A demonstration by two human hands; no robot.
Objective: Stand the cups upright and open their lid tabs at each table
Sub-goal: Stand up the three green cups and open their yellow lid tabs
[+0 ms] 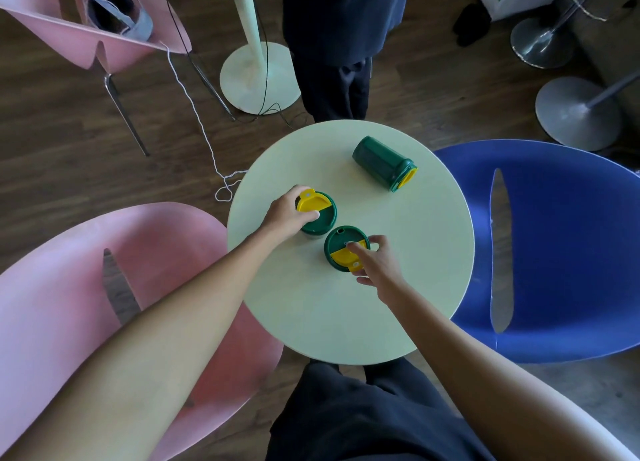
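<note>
Three dark green cups with yellow lid tabs are on a round pale green table (pixel 398 287). The left cup (pixel 320 218) stands upright with its yellow tab flipped back; my left hand (pixel 287 212) grips it from the left side. The middle cup (pixel 341 244) also stands upright, its yellow tab folded open toward me. My right hand (pixel 377 263) holds this cup's right side, with the index finger resting on the lid. The third cup (pixel 381 164) lies on its side at the far right of the table, lid pointing right.
A pink chair (pixel 104 304) stands at the left and a blue chair (pixel 554 252) at the right of the table. Another person's dark-clothed legs (pixel 336 62) stand just beyond the table. A second table's white pedestal (pixel 258 76), cables and metal stool bases occupy the floor behind.
</note>
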